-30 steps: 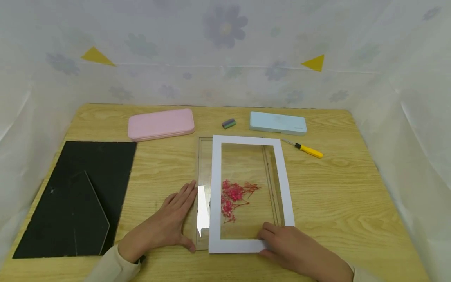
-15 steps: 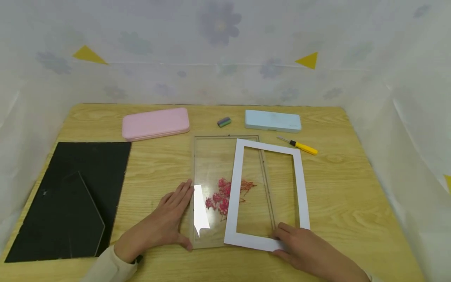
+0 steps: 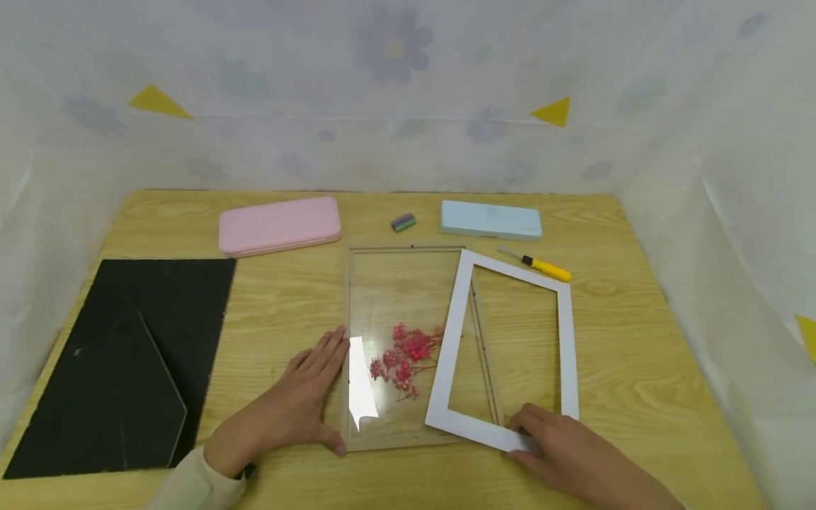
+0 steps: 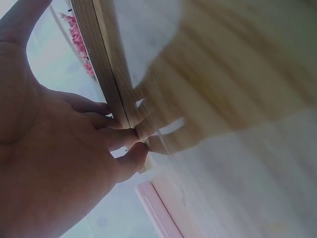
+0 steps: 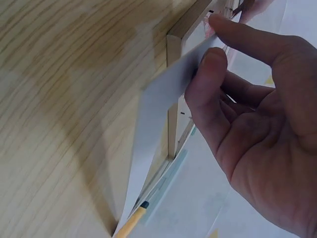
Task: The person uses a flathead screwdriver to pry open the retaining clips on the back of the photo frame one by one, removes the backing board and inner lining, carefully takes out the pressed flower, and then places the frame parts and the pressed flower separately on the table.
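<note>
A light wooden picture frame (image 3: 408,443) with a glass pane lies flat on the table in the head view, pink dried flowers (image 3: 404,358) showing inside it. My left hand (image 3: 296,407) touches its left side with the fingers stretched out; the left wrist view has the fingertips right against the wooden edge (image 4: 101,59). With thumb and fingers, my right hand (image 3: 567,446) pinches the lower edge of a white photo mat (image 3: 451,340) near its right corner. Tilted clockwise, the mat overlaps the right part of the frame. In the right wrist view the mat (image 5: 154,106) slants beside the frame's corner.
A black backing board (image 3: 64,382) with an easel leg lies at the left. Along the back are a pink case (image 3: 280,225), a small grey-green piece (image 3: 403,223) and a light blue case (image 3: 491,219). A yellow-handled screwdriver (image 3: 551,269) lies close to the mat's top.
My right hand has drawn the white mat to the right and turned it clockwise, uncovering more of the flowers and glass. The left hand has stayed at the frame's left side.
</note>
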### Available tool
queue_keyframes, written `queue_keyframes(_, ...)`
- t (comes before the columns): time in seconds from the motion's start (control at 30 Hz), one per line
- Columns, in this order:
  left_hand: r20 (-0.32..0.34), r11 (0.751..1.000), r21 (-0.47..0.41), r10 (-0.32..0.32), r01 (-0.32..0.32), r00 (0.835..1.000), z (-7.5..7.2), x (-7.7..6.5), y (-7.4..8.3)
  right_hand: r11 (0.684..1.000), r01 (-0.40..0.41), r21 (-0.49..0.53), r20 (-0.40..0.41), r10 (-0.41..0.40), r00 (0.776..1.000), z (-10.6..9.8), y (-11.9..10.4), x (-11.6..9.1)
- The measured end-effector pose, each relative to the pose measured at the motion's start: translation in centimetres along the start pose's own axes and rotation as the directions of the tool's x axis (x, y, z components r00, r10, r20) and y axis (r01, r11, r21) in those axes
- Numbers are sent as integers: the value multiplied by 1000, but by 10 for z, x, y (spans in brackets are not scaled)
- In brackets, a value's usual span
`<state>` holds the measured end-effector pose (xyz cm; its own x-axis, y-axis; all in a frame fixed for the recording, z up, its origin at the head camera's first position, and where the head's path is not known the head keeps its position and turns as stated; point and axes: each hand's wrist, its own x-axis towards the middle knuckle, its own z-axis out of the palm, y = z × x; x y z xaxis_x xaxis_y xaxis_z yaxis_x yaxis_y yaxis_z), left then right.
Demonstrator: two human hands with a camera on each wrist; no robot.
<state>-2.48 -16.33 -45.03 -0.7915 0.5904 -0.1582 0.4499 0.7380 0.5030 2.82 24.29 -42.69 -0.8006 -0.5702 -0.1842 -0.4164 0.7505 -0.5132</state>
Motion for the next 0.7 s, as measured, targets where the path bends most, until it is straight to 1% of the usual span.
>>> queue_keyframes(0.13,3,1000,-8,4,-4,1000,0,0,-1,998,-6,-56,-28,5,1000,-3,6,-3)
queue_keyframes(0.33,2,1000,-4,8,-8,1000,0,0,-1,994,-9,-111,-67,2,998,-7,18,-7)
queue_keyframes(0.5,4,1000,-4,11,-11,1000,0,0,-1,986,-28,-163,-101,11,995,-10,28,-10)
queue_keyframes(0.6,5,1000,-9,14,-14,1000,-1,0,-1,980,-49,-193,-104,29,994,-12,35,-12)
queue_keyframes(0.7,5,1000,-9,14,-14,1000,-1,-1,-1,971,-85,-225,-98,64,993,-15,42,-15)
